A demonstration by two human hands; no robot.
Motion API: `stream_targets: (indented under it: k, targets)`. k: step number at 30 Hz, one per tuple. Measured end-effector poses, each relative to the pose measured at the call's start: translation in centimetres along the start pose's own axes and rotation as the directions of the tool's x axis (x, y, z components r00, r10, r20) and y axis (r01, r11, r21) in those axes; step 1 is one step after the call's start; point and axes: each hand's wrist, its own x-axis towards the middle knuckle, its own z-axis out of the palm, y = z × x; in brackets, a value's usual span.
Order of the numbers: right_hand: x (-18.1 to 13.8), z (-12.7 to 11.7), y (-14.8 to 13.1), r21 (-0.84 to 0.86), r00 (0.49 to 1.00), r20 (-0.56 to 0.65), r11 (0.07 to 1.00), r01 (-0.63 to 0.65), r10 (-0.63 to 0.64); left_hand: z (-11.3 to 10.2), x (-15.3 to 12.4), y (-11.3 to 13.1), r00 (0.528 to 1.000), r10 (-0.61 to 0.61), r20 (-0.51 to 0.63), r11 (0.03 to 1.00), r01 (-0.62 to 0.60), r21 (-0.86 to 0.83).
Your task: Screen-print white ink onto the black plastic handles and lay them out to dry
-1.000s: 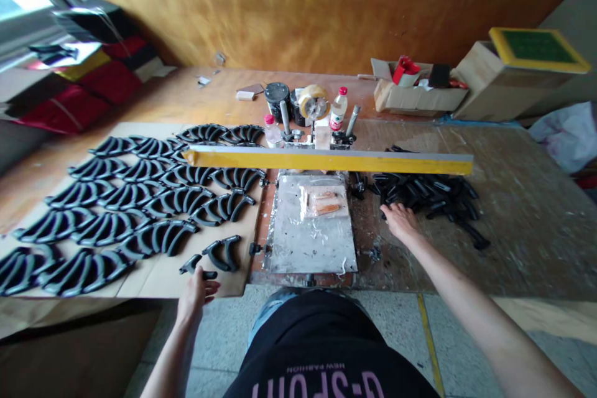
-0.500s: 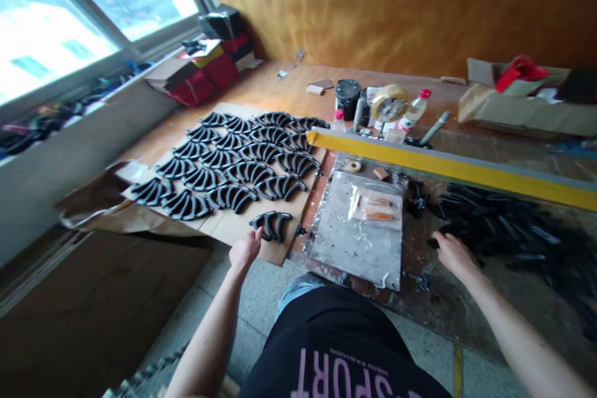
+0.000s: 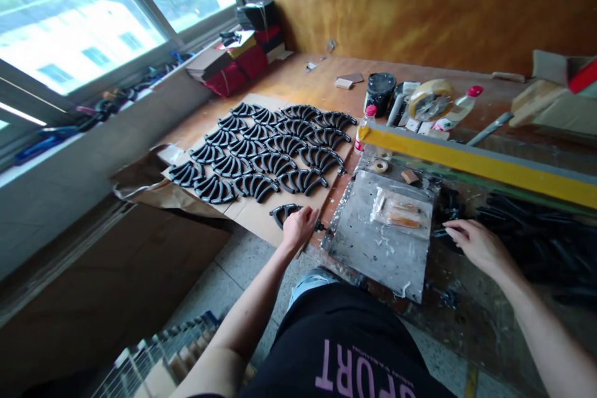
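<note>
My left hand (image 3: 298,227) rests on the front edge of a brown cardboard sheet (image 3: 254,214), its fingers curled over a black curved plastic piece (image 3: 281,212); whether it grips the piece I cannot tell. Rows of the same black curved pieces (image 3: 265,152) cover the cardboard. My right hand (image 3: 476,242) lies with fingers loosely spread at the near edge of a heap of black parts (image 3: 527,230), touching one. Between the hands sits a foil-covered plate (image 3: 382,242) with a small plastic bag (image 3: 396,211) on it.
A yellow and grey bar (image 3: 476,161) crosses above the plate. Behind it stand a black tin (image 3: 379,90), a tape roll (image 3: 431,98) and small bottles (image 3: 364,127). Red and black boxes (image 3: 237,59) sit by the window. Cardboard boxes (image 3: 555,93) are at far right.
The view has swung left toward the window. My left hand has moved right onto the nearest black piece. My right hand stays at the edge of the heap.
</note>
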Motion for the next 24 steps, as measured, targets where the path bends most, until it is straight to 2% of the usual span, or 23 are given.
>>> stream_targets:
  k: [4,5,8,10,13,15,17,19,20,24]
  targets:
    - [4.4,0.0,-7.8,0.07,0.973,0.067,0.974,0.214,-0.219,-1.3,2.1,5.1,0.985,0.172,-0.023,0.955,-0.173,-0.24]
    - [5.5,0.3,-9.4,0.073,0.967,0.088,0.969,0.234,-0.24,-1.8,2.6,6.4,0.979,0.201,-0.031,0.932,-0.201,-0.301]
    - [8.2,1.5,-12.5,0.06,0.976,0.101,0.98,0.188,-0.193,-3.3,3.7,9.6,0.96,0.276,-0.056,0.84,-0.269,-0.472]
    - [8.9,2.0,-13.2,0.074,0.988,0.051,0.987,0.14,-0.144,-4.2,4.2,11.2,0.947,0.307,-0.1,0.749,-0.305,-0.589]
    - [8.2,2.5,-12.7,0.143,0.989,-0.107,0.983,0.115,-0.1,-5.4,4.6,12.9,0.935,0.297,-0.194,0.561,-0.335,-0.757]
    - [6.9,3.0,-11.9,0.139,0.966,-0.205,0.972,0.187,-0.157,-6.2,4.5,14.0,0.927,0.286,-0.244,0.43,-0.352,-0.832]
    - [5.5,3.9,-11.2,0.044,0.929,-0.209,0.946,0.321,-0.306,-6.9,4.5,15.0,0.917,0.288,-0.275,0.33,-0.365,-0.871]
    - [4.3,5.0,-10.8,-0.073,0.895,-0.134,0.905,0.419,-0.425,-7.2,4.4,15.9,0.912,0.306,-0.275,0.271,-0.36,-0.893]
    - [3.9,5.6,-10.8,-0.12,0.891,-0.099,0.894,0.432,-0.444,-7.3,4.4,16.2,0.912,0.312,-0.266,0.256,-0.35,-0.901]
    - [2.9,7.1,-11.6,-0.2,0.915,-0.093,0.907,0.37,-0.393,-6.9,4.2,16.5,0.921,0.311,-0.234,0.264,-0.32,-0.91]
